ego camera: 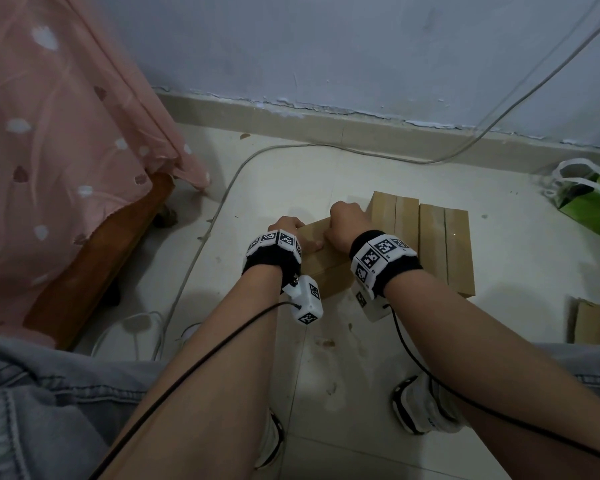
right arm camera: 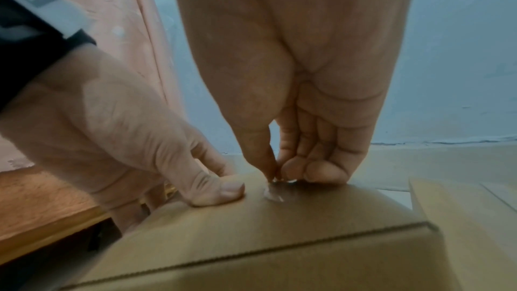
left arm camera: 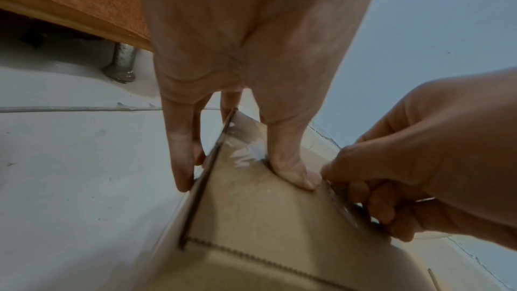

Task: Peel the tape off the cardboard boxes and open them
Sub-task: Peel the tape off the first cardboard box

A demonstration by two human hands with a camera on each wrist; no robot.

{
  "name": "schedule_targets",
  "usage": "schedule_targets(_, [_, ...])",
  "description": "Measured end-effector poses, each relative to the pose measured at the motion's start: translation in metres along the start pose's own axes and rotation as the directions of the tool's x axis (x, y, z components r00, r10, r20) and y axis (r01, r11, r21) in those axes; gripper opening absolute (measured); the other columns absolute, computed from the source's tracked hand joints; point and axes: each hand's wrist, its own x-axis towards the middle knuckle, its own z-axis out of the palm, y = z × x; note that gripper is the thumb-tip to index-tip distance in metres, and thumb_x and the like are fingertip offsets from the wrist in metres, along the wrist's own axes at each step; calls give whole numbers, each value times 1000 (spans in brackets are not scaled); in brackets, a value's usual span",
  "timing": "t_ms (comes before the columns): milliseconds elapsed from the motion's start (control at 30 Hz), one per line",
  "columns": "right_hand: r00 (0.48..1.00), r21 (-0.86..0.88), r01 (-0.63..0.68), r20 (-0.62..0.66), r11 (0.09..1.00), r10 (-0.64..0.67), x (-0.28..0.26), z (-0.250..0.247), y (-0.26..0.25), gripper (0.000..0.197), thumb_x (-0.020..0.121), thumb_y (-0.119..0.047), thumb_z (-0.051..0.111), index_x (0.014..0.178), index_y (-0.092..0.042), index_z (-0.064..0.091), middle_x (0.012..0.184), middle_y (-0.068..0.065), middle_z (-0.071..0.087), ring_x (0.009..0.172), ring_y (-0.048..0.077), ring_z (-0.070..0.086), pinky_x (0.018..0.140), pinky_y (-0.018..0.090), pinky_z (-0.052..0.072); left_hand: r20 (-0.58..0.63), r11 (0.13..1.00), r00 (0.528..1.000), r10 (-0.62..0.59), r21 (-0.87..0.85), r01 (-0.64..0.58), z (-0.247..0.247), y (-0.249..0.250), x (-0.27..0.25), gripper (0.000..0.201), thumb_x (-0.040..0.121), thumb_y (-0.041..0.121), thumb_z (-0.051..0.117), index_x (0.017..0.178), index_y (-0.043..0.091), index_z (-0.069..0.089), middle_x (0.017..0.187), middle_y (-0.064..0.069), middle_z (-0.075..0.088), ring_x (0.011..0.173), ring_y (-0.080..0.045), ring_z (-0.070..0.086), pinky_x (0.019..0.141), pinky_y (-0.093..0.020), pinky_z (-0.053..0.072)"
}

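Note:
A brown cardboard box (ego camera: 321, 268) lies on the floor in front of me. My left hand (ego camera: 288, 226) grips its left end, with the thumb (right arm camera: 223, 189) pressed on the top face and the fingers (left arm camera: 180, 163) down the side. Clear tape (left arm camera: 243, 147) runs over that top edge. Close beside the left thumb, my right hand (right arm camera: 277, 174) has thumb and fingertips pinched together on a lifted bit of clear tape (right arm camera: 272, 194) on the top face. Its other fingers are curled against the cardboard.
Two more taped boxes (ego camera: 430, 244) stand side by side just right of the held one. A flat cardboard piece (ego camera: 593, 323) lies at the right edge and a green bag (ego camera: 589, 202) at the far right. A pink-draped bed (ego camera: 66, 202) is on the left. Cables (ego camera: 201, 244) cross the floor.

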Motion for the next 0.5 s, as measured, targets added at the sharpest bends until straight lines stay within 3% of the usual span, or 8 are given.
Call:
schedule_targets(100, [1000,8,-3,18,1000,3,3,-1,3,31,91,-5,51,67,-12,34,71,4,39,78,26,49,65,31,39,7,1000,1000,1,-11,-1,0,-3,1,55,77,41,80,122,16,63,121,-8,66,113,-27,61,83,-26,43])
schedule_targets(233, [996,99,-81,-16,992,83,6,-11,16,27,94,-3,46,68,-9,39,73,6,43,78,27,51,65,31,40,30,999,1000,7,-38,-6,-1,-5,5,56,77,40,81,124,16,63,122,-8,66,113,-26,60,79,-25,40])
schedule_targets(300, [995,182,-93,-7,979,96,9,-17,24,21,98,-11,49,78,-2,52,83,12,55,82,30,56,70,34,47,39,999,999,4,-40,-3,-2,-5,5,57,77,40,81,125,15,62,123,-8,65,114,-27,60,80,-25,41])
schedule_targets(367, [996,284,-90,37,955,83,12,-19,28,25,100,-19,51,92,4,61,95,17,65,91,33,63,81,40,55,42,999,999,-5,-33,6,-3,-5,6,61,76,40,82,128,16,60,125,-7,64,115,-26,60,81,-25,40])
schedule_targets(400, [996,318,-87,41,944,78,13,-20,27,29,100,-22,49,94,3,62,96,17,66,91,33,65,80,42,56,44,999,999,-8,-31,9,-3,-5,7,62,76,41,82,128,17,60,126,-7,64,115,-26,59,80,-26,40])
schedule_targets(433, [997,324,-80,20,943,78,12,-20,26,32,101,-26,48,90,1,61,90,16,66,84,32,65,74,40,55,45,999,999,-11,-31,12,-3,-5,8,62,75,41,82,128,17,60,126,-7,63,115,-26,59,81,-26,40])
schedule_targets(500, [997,250,-53,-44,967,66,7,-19,22,37,98,-33,54,71,-8,52,70,8,55,65,24,55,55,30,42,45,1000,999,-9,-29,10,-2,-6,8,62,75,41,82,128,17,60,127,-7,63,115,-27,59,81,-27,39])
